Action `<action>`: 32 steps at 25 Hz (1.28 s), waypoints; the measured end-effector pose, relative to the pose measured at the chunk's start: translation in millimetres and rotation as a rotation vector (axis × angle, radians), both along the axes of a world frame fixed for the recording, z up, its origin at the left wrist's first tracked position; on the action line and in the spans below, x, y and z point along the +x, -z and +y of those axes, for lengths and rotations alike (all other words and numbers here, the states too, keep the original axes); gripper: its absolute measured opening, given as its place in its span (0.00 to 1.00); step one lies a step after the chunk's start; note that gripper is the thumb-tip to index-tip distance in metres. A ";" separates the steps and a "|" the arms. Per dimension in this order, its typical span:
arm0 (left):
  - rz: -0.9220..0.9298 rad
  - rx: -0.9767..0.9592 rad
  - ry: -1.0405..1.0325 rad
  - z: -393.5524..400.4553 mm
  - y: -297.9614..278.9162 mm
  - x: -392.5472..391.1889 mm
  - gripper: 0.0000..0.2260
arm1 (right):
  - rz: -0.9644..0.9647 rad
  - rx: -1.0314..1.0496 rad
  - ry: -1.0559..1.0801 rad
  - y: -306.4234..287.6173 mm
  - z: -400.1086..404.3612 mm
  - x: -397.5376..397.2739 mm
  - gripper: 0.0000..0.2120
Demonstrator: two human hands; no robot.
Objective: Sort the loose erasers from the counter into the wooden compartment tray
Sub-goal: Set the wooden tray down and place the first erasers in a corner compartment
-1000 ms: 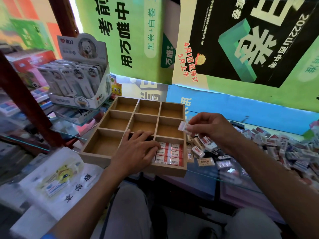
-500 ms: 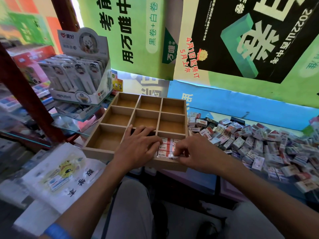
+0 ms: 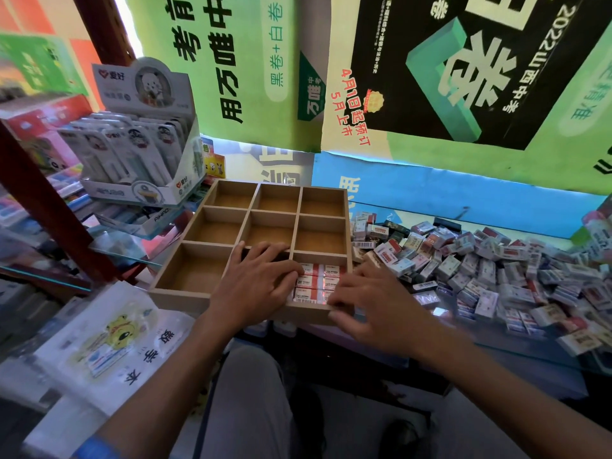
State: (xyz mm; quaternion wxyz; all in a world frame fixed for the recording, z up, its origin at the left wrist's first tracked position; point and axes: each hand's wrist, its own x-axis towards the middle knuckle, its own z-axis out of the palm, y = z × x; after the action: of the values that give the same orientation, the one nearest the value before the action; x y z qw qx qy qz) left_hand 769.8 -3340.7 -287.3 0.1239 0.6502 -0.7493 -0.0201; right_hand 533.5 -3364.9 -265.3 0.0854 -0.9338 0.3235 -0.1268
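A: Tray (image 3: 185, 294) sits at the counter's near edge; erasers (image 3: 318, 282) fill its near-right compartment; the loose pile (image 3: 490, 270) lies right.

B: Left hand (image 3: 256, 286) flat, empty, covering the near-middle compartment; right hand (image 3: 371, 303) spread on the front rim, holding nothing.

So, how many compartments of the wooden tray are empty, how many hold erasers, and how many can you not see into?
Empty compartments of the wooden tray: 7
Holding erasers: 1
Covered by the left hand, contents hidden: 1
Total: 9
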 end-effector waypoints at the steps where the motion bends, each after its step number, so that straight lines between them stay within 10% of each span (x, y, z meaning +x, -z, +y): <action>1: -0.003 0.001 -0.001 -0.2 0.1 -0.1 0.25 | 0.031 -0.015 -0.008 2.9 1.5 -2.0 0.19; 10: 0.020 0.014 -0.006 1.1 -3.3 -1.8 0.27 | -0.332 0.071 0.330 -8.1 -50.3 -31.7 0.11; 15: -0.001 0.002 -0.009 0.4 -1.0 -0.1 0.25 | 0.214 0.005 0.780 -5.6 -128.3 -87.8 0.20; 27: -0.024 -0.021 0.000 -1.2 0.8 1.1 0.23 | -0.116 0.124 0.545 -12.9 -120.3 -58.1 0.16; 32: -0.026 -0.010 -0.008 -0.3 -0.3 0.4 0.24 | 0.034 0.192 0.440 -15.4 -107.6 -24.3 0.19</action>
State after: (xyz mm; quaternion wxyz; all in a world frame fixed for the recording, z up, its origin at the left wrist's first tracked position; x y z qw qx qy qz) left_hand 770.2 -3341.0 -287.0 0.1177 0.6526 -0.7485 -0.0076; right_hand 509.2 -3472.5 -249.9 0.1387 -0.8305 0.5310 -0.0951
